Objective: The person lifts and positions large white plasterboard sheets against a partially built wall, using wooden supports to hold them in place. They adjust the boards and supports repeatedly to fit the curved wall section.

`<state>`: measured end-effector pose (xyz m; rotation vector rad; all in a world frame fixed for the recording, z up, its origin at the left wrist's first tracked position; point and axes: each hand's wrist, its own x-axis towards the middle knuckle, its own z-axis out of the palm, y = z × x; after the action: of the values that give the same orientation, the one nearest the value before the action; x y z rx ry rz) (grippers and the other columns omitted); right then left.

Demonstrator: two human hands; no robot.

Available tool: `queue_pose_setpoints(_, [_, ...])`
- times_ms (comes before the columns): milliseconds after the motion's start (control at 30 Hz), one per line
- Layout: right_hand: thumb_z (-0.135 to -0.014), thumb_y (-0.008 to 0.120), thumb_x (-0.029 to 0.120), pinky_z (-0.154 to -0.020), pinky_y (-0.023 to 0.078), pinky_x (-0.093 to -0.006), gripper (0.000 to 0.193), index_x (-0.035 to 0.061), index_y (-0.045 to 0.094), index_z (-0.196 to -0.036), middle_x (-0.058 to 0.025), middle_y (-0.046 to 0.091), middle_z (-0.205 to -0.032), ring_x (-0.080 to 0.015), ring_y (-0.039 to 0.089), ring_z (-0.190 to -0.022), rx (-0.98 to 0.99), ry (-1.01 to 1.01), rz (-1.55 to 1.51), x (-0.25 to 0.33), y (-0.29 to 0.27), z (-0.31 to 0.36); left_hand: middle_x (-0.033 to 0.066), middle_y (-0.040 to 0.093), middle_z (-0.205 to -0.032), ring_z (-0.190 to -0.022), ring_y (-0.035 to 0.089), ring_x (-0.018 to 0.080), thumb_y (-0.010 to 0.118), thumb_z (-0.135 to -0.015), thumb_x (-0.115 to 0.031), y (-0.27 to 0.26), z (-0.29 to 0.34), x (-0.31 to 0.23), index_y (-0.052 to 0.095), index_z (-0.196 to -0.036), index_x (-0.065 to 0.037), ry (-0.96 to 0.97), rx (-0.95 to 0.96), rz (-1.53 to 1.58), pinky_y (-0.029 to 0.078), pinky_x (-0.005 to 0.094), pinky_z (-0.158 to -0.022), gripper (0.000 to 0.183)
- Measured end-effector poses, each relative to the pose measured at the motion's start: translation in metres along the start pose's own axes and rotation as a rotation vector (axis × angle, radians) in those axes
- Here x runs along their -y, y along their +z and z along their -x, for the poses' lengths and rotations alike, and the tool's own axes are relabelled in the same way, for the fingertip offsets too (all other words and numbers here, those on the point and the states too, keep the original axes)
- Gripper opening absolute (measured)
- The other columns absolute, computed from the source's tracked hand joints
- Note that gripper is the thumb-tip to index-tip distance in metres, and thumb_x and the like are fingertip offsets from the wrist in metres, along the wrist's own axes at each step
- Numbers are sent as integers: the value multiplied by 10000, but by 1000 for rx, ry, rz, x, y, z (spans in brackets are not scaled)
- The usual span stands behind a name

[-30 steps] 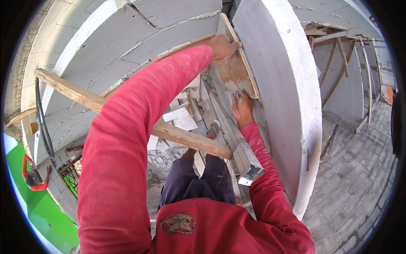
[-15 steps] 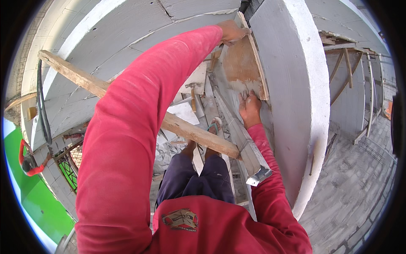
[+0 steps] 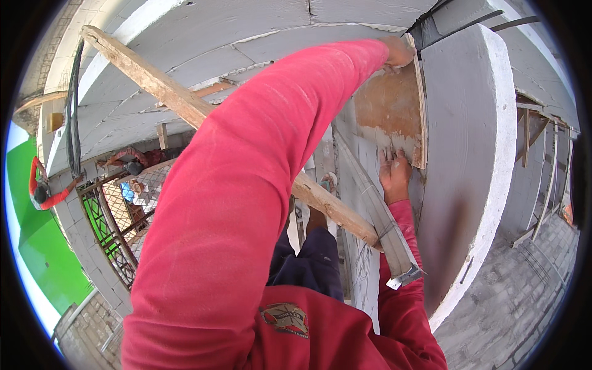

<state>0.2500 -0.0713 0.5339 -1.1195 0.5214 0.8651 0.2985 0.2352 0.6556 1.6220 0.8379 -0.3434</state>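
Note:
A plywood board (image 3: 387, 102), brown with grey smears along its lower part, stands upright against the grey wall. Its top corner is in my left hand (image 3: 398, 53), which is closed around the edge and partly blurred. Lower down, my right hand (image 3: 396, 176) lies with outstretched fingers at the board's smeared lower end, just left of the narrow wooden strip (image 3: 421, 117) along its side. A long timber beam (image 3: 336, 206) passes under my left arm. Its end meets a grey post (image 3: 377, 213) that slants past my right forearm.
A thick grey wall panel (image 3: 465, 142) with a white edge rises to the right. Grey paving (image 3: 487, 314) lies below it. A metal lattice (image 3: 114, 228) is at the left. Two other people are at the left, one in red sleeves (image 3: 42, 188). Dark cables (image 3: 73, 117) hang near the beam.
The view has shifted, so the board and both hands appear farther right. Both hands keep their places on the board. My left arm now covers the hammer seen earlier.

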Motion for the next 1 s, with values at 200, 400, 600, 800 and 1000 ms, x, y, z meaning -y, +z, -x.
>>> queue_pose_setpoints(200, [-1103, 445, 127, -1279, 284, -531, 625, -15, 159, -1640, -172, 258, -1681, -345, 287, -1561, -40, -12, 37, 1, -2, -2, 48, 808, -1032, -893, 741, 218, 409, -1065, -547, -4, -12, -2, 758, -1093, -15, 86, -44, -220, 588, 430, -788, 637])
queue_pose_setpoints(400, [-1108, 424, 122, -1272, 293, -533, 583, 21, 201, -1637, -141, 295, -1664, -323, 324, -1542, -8, 2, 12, 2, -3, -6, 184, 778, -1089, -1157, 673, 365, 297, -1083, -507, 7, -15, 3, 736, -1188, 32, 175, -124, -292, 465, 482, -1085, 704])
queue_pose_setpoints(600, [-1116, 404, 129, -1286, 260, -526, 581, 19, 184, -1643, -141, 277, -1673, -307, 273, -1571, -38, 28, -24, 2, 2, -2, 242, 753, -1163, -1241, 633, 467, 353, -1070, -482, 9, -10, -1, 723, -1240, 52, 193, -122, -435, 464, 509, -1100, 672])
queue_pose_setpoints(800, [-1120, 398, 125, -1283, 273, -526, 605, -11, 136, -1648, -164, 236, -1685, -325, 256, -1579, -68, 40, -65, 3, 10, 2, 313, 739, -1080, -1050, 726, 458, 576, -920, -233, -7, 35, -17, 784, -1046, 66, 340, -61, -826, 586, 495, -883, 386])
queue_pose_setpoints(1000, [-1122, 395, 118, -1279, 286, -536, 624, -15, 99, -1655, -177, 210, -1693, -341, 255, -1580, -55, 33, -67, 2, 9, 0, 273, 753, -1072, -1058, 735, 410, 561, -910, -146, -15, 104, -37, 771, -1065, 58, 554, -143, -789, 566, 485, -938, 331])
